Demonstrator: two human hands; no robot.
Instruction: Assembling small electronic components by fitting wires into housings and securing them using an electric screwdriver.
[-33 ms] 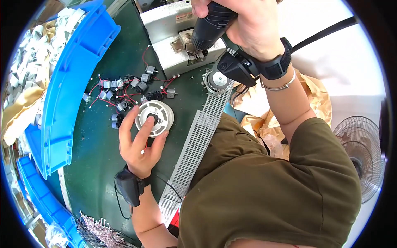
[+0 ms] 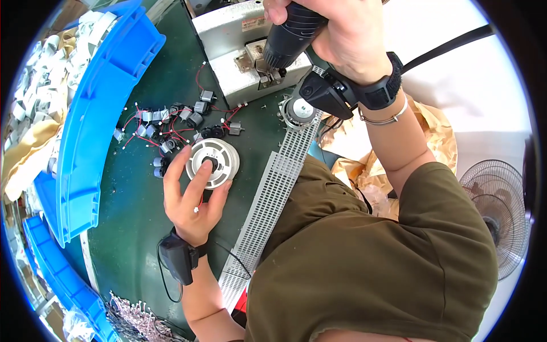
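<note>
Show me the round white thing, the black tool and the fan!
Round white thing (image 2: pixel 221 155): head view, on its top face.
Black tool (image 2: pixel 292 35): head view, on its body.
Fan (image 2: pixel 497 212): head view, on its wire cage.

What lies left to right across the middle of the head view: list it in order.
Large blue bin → white slotted wheel → perforated pale strip → brown paper → wire-caged fan.

At left, pale pieces (image 2: pixel 54 68), perhaps fabric, lie along a blue bin (image 2: pixel 85 139); at right, crumpled brown paper (image 2: pixel 437 128) and a caged fan (image 2: pixel 505 208).
</note>
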